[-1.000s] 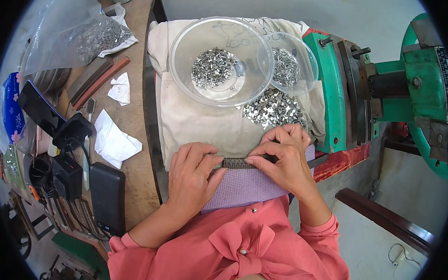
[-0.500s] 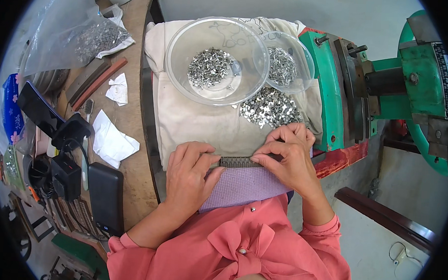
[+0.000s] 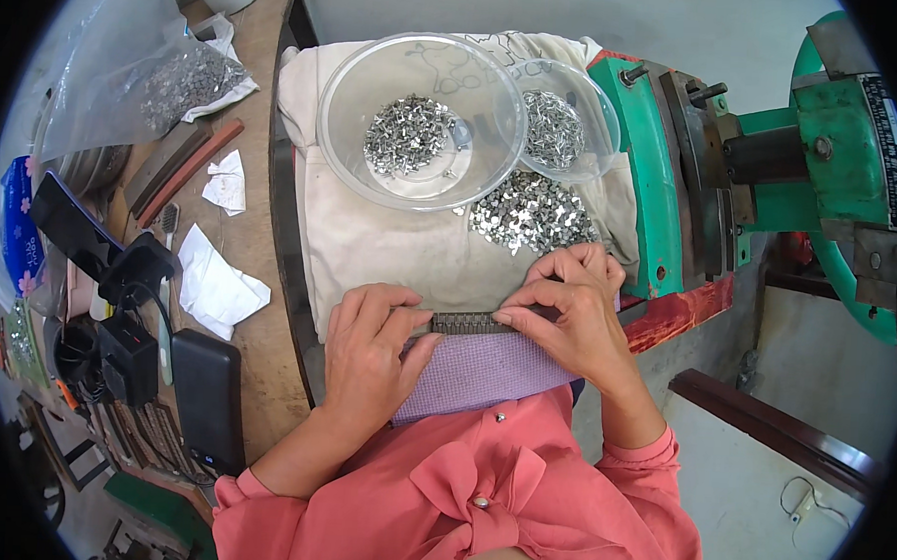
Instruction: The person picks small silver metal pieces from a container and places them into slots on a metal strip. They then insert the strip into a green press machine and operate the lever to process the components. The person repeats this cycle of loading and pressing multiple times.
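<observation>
"Ribbed metal strip (image 3: 464,323): location?"

"Between both hands, along the upper edge of the purple cloth (image 3: 485,372). Left hand (image 3: 367,349): thumb and finger pinching the left end. Right hand (image 3: 574,311): fingertips pinching the right end; any loose piece there, cannot tell."

"Handling?"

"Best held level, I judge: left end steady, right fingertips light."

"Beyond?"

"Metal bits (image 3: 533,214), one pile; large tub (image 3: 344,100); small tub (image 3: 599,126)."
</observation>
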A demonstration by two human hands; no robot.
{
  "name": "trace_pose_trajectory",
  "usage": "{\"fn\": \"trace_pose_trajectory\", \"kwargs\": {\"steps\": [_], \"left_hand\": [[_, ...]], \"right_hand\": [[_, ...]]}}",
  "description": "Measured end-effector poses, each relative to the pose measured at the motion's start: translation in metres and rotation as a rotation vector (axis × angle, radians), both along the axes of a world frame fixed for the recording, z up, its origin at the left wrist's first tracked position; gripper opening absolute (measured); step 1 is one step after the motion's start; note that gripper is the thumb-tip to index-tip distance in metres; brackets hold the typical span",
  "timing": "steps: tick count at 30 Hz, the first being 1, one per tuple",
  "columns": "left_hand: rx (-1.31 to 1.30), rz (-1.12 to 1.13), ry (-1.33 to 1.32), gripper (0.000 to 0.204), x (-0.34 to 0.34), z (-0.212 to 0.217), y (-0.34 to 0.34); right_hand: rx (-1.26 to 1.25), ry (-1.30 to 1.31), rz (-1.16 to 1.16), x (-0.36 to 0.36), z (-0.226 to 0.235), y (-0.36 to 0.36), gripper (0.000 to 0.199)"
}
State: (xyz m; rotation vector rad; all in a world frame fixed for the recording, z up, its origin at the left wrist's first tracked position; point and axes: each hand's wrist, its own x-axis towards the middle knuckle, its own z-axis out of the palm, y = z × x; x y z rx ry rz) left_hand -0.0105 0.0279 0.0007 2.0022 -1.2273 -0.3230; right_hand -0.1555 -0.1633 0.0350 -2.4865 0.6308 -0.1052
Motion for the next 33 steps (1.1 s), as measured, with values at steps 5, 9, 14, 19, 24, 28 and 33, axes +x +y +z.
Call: {"fn": "trace_pose_trajectory", "kwargs": {"steps": [5, 9, 14, 19, 24, 28, 33], "left_hand": [[0.005, 0.0, 0.001, 0.03, 0.0, 0.001, 0.0], [0.007, -0.007, 0.02, 0.029, 0.001, 0.005, -0.001], [0.009, -0.004, 0.01, 0.029, 0.0, 0.003, 0.0], [0.012, -0.003, 0.006, 0.028, 0.0, 0.004, -0.001], [0.009, -0.005, 0.009, 0.028, 0.0, 0.004, -0.001], [0.006, -0.007, 0.01, 0.029, 0.0, 0.004, 0.0], [0.016, -0.007, 0.01, 0.029, 0.0, 0.005, -0.001]], "right_hand": [[-0.012, 0.003, -0.002, -0.003, 0.0, -0.002, 0.016], [-0.004, 0.004, -0.016, -0.006, 0.001, -0.003, 0.016], [-0.012, -0.002, -0.011, -0.007, 0.001, -0.003, 0.015], [-0.018, 0.01, -0.016, -0.012, 0.003, -0.007, 0.013], [0.002, 0.02, -0.017, -0.014, 0.003, -0.008, 0.011], [0.009, 0.018, 0.004, -0.017, 0.003, -0.012, 0.01], [-0.001, 0.027, -0.005, -0.013, 0.006, -0.009, 0.011]]}}
